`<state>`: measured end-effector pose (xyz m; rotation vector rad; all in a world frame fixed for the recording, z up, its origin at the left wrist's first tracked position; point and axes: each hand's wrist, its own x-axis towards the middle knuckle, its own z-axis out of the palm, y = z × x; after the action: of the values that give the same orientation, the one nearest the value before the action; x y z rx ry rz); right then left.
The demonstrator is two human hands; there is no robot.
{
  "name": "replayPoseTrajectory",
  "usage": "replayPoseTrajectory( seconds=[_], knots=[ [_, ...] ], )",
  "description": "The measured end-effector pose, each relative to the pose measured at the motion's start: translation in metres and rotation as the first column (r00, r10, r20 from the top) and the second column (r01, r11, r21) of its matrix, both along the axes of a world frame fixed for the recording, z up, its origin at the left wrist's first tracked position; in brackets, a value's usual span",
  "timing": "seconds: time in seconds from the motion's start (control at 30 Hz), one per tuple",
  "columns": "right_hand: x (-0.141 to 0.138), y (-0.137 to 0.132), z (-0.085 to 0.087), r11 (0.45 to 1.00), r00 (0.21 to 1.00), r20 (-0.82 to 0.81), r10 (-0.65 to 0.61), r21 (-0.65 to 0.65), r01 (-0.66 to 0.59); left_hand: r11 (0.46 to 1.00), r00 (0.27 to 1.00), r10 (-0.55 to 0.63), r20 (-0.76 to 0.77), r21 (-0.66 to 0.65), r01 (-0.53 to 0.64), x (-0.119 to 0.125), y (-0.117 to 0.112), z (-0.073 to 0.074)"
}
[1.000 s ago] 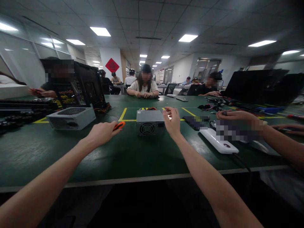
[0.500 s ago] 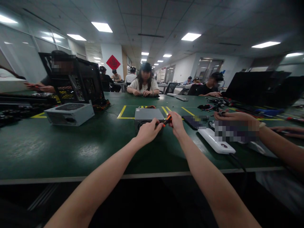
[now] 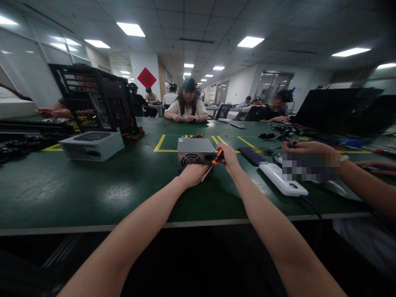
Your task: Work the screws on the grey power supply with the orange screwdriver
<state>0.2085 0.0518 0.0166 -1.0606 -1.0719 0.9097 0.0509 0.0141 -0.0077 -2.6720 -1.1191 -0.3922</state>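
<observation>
A grey computer power supply (image 3: 198,144) stands on the green table in front of me, its fan grille facing me. My left hand (image 3: 194,175) is low against its front, fingers drawn together and partly turned from view; whatever they may hold is hidden. In my right hand (image 3: 228,157), closed around the handle, is an orange-and-black screwdriver (image 3: 218,157). Its thin shaft slants down and left, passing close beside my left fingertips. The screwdriver is at the right front corner of the power supply.
Another power supply (image 3: 93,145) lies to the left, before an open black computer case (image 3: 93,99). A white power strip (image 3: 283,179) and a dark phone-like slab (image 3: 252,156) lie to the right. A co-worker's hand (image 3: 305,148) reaches in there. Another person sits opposite.
My left hand has come away from the screwdriver's front end and moved down before the power supply. The screwdriver's shaft now shows, pointing down and left.
</observation>
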Motion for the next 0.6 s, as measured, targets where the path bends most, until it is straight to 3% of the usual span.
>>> replayPoseTrajectory(
  seconds=[0.27, 0.6],
  knots=[
    [-0.0014, -0.0015, -0.0009, 1.0, 0.999, 0.032, 0.012, -0.002, -0.012, 0.998, 0.999, -0.045, 0.014, -0.033, 0.045, 0.0031, 0.0038, -0.0007],
    [-0.003, -0.0048, 0.0016, 0.999, 0.997, 0.075, -0.018, 0.044, 0.015, 0.981, 0.979, -0.133, 0.156, -0.122, 0.152, 0.0041, 0.0025, -0.0012]
  ],
)
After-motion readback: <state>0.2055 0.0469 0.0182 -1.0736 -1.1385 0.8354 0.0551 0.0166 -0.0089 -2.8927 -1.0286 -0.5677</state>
